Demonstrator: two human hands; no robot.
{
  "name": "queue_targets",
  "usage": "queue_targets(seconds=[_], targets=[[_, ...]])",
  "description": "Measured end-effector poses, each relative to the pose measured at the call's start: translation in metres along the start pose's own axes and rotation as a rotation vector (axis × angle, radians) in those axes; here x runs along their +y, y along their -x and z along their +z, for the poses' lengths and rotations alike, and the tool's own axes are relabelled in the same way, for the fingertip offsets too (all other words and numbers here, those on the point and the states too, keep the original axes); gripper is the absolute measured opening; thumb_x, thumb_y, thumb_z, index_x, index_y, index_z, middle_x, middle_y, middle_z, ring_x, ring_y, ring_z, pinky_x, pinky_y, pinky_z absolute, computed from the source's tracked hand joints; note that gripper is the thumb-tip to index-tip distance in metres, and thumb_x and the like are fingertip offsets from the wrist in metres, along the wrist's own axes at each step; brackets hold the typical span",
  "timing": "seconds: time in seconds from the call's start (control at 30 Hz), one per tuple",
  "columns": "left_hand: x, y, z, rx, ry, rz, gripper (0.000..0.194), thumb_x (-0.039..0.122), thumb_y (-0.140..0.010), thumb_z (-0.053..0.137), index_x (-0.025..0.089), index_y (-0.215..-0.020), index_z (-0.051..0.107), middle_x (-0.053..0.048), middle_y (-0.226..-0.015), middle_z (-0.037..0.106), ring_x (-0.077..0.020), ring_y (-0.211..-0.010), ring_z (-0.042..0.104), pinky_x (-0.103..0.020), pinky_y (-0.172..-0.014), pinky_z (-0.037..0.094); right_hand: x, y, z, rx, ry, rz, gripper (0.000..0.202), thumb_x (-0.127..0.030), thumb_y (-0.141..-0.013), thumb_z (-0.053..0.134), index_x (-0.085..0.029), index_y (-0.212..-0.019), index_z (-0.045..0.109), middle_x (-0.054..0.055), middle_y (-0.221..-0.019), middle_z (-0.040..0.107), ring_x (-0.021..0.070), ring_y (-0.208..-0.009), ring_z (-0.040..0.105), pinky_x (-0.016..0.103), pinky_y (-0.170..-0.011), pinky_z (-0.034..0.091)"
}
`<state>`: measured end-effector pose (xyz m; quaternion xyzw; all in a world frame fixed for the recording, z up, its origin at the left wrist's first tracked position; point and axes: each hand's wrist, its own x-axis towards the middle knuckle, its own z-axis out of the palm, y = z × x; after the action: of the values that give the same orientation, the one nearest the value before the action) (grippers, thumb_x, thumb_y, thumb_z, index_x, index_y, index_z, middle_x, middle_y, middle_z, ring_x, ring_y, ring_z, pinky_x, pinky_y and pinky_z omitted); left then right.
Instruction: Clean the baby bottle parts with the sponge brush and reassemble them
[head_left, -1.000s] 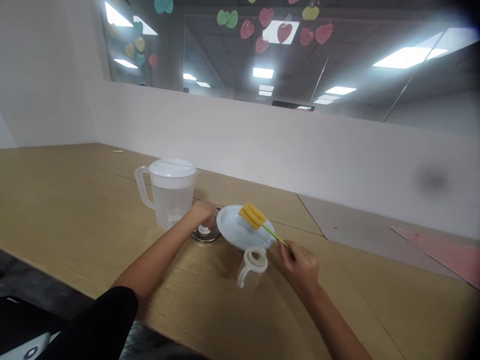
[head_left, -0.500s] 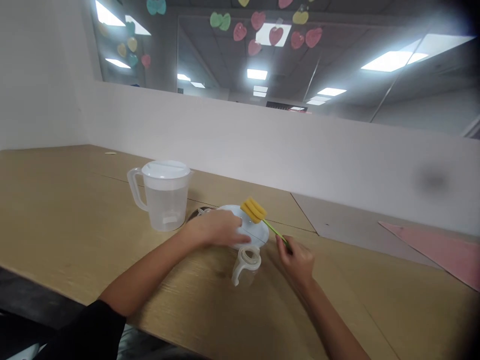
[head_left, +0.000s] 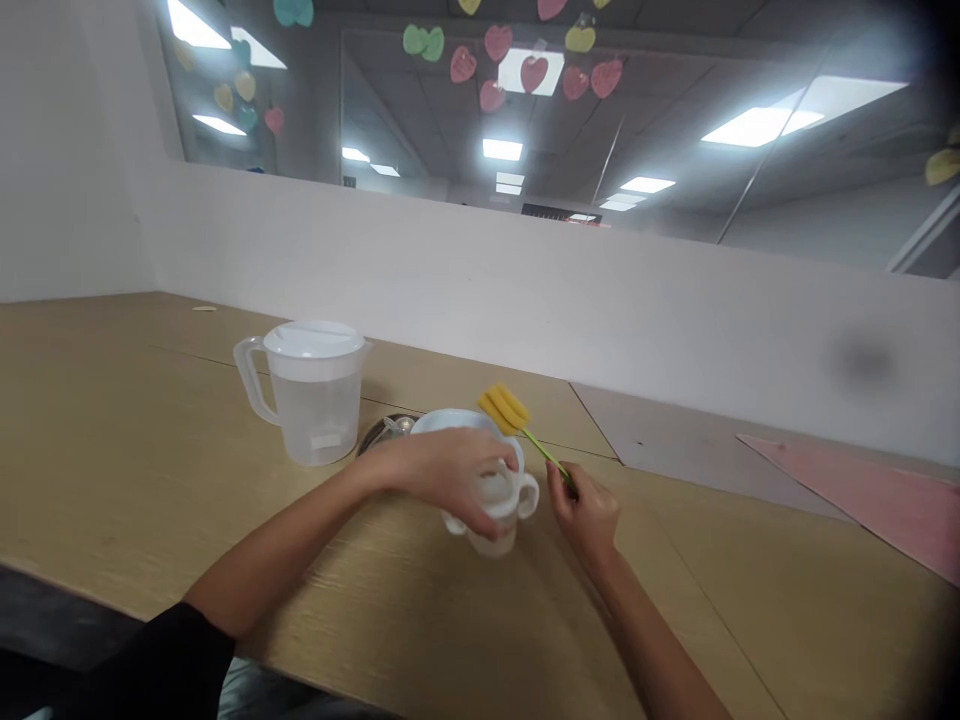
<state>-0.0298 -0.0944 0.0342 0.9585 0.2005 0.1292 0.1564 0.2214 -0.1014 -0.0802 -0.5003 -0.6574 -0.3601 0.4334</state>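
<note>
My left hand [head_left: 446, 468] curls its thumb and fingers around the upper part of a translucent two-handled cup [head_left: 495, 545]. One handle sticks out on the cup's right, and part of the other shows beneath my palm. In my right hand [head_left: 591, 512] is the green stick of a bottle brush [head_left: 505, 410], its yellow sponge head raised to the upper left. That sponge head is over the far right rim of a pale bowl [head_left: 439, 420], which my left hand partly covers.
A clear lidded jug [head_left: 319, 405] of water stands at the left on the wooden table [head_left: 187, 450]. Between jug and bowl lies a dark round dish [head_left: 369, 438] with small clear parts. A pink sheet [head_left: 870, 490] lies far right, below a white wall [head_left: 480, 270].
My left hand has come from over the bowl down onto the cup and grasped it. The cup has turned, so a handle now points right. My right hand keeps holding the brush.
</note>
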Motion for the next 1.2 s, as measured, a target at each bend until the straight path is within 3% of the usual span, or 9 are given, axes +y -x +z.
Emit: queue_targets(seconds=[0.13, 0.27, 0.43, 0.63, 0.77, 1.0, 1.2], targets=[[-0.026, 0.004, -0.019, 0.273, 0.006, -0.133, 0.052, 0.041, -0.064, 0.069, 0.025, -0.112, 0.054, -0.002, -0.105, 0.054, -0.0208, -0.097, 0.054, -0.03, -0.082, 0.043, -0.007, 0.003, -0.003, -0.011, -0.082, 0.141, 0.032, -0.03, -0.093, 0.038, -0.013, -0.085, 0.063, -0.002, -0.05, 0.053, 0.0071, -0.04, 0.043, 0.019, -0.045, 0.032], [-0.069, -0.01, -0.009, 0.492, -0.097, -0.271, 0.051, 0.029, -0.062, 0.069, 0.022, -0.111, 0.056, -0.004, -0.102, 0.05, -0.0222, -0.096, 0.054, -0.035, -0.084, 0.045, -0.016, 0.006, -0.003, -0.066, -0.132, -0.023, 0.029, -0.026, -0.093, 0.037, -0.013, -0.088, 0.062, 0.001, -0.059, 0.061, 0.0076, -0.044, 0.049, 0.019, -0.049, 0.036], [-0.101, -0.022, 0.007, 0.552, -0.235, -0.274, 0.054, 0.02, -0.063, 0.067, 0.018, -0.115, 0.053, -0.006, -0.105, 0.051, -0.0225, -0.098, 0.054, -0.035, -0.084, 0.046, -0.02, 0.008, 0.004, -0.171, -0.088, -0.108, 0.028, -0.023, -0.095, 0.037, -0.012, -0.094, 0.063, 0.003, -0.068, 0.065, 0.008, -0.053, 0.055, 0.019, -0.05, 0.036], [-0.097, -0.021, 0.008, 0.652, -0.398, -0.236, 0.033, 0.016, -0.073, 0.059, 0.018, -0.105, 0.057, -0.006, -0.101, 0.053, -0.02, -0.093, 0.054, -0.031, -0.077, 0.046, -0.021, 0.008, 0.005, -0.131, -0.012, -0.272, 0.025, -0.021, -0.093, 0.044, -0.01, -0.102, 0.064, 0.0, -0.055, 0.058, 0.0063, -0.048, 0.05, 0.021, -0.047, 0.031], [-0.093, -0.022, 0.008, 0.673, -0.559, -0.214, 0.031, 0.014, -0.076, 0.055, 0.023, -0.104, 0.061, -0.006, -0.096, 0.052, -0.0206, -0.089, 0.052, -0.033, -0.075, 0.042, -0.029, 0.01, 0.005, -0.136, -0.022, -0.298, 0.026, -0.02, -0.094, 0.042, -0.01, -0.101, 0.065, 0.0, -0.055, 0.057, 0.0056, -0.046, 0.048, 0.021, -0.046, 0.03], [-0.093, -0.027, 0.016, 0.563, -0.815, -0.169, 0.038, 0.0, -0.075, 0.047, 0.021, -0.104, 0.06, -0.008, -0.095, 0.054, -0.0231, -0.089, 0.05, -0.036, -0.074, 0.035, -0.037, 0.013, 0.004, -0.153, 0.027, -0.269, 0.031, -0.022, -0.095, 0.037, -0.011, -0.096, 0.066, 0.0, -0.054, 0.058, 0.0058, -0.043, 0.048, 0.021, -0.044, 0.029], [-0.077, -0.034, 0.028, 0.465, -0.911, -0.057, 0.028, 0.004, -0.083, 0.041, 0.016, -0.102, 0.058, -0.009, -0.091, 0.056, -0.0222, -0.086, 0.05, -0.036, -0.074, 0.032, -0.039, 0.016, 0.006, -0.159, -0.017, -0.244, 0.029, -0.021, -0.094, 0.039, -0.011, -0.092, 0.066, 0.001, -0.054, 0.058, 0.0052, -0.042, 0.048, 0.02, -0.043, 0.027]])
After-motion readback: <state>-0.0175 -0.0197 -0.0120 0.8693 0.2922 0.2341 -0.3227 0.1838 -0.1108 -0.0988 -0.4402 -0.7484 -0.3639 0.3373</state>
